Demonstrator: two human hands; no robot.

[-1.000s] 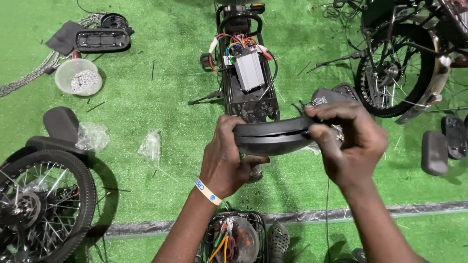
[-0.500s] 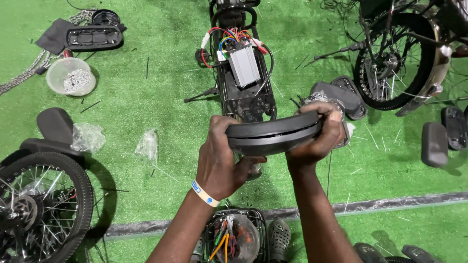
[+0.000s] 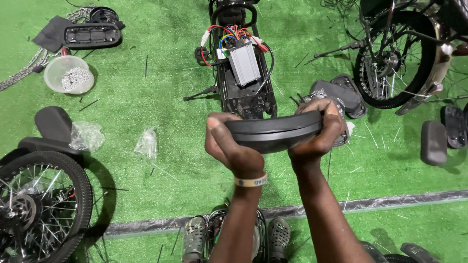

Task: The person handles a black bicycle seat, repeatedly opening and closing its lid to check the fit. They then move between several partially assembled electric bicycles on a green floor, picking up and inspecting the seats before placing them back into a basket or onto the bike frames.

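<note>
Both hands, left hand [image 3: 233, 148] and right hand [image 3: 317, 136], fingers clamped on the dark cover panel [image 3: 273, 130]; open bike frame [image 3: 243, 73] with exposed wiring sits at 12 o'clock, so panel's not fitted yet.

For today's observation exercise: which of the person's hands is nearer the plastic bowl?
Left. The left hand is on the bowl's side; the right hand is farther across.

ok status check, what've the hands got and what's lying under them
Left hand and right hand both grip the black curved cover, held edge-on above the green turf. Open frame with grey controller box lies just beyond. Nothing between the hands.
</note>
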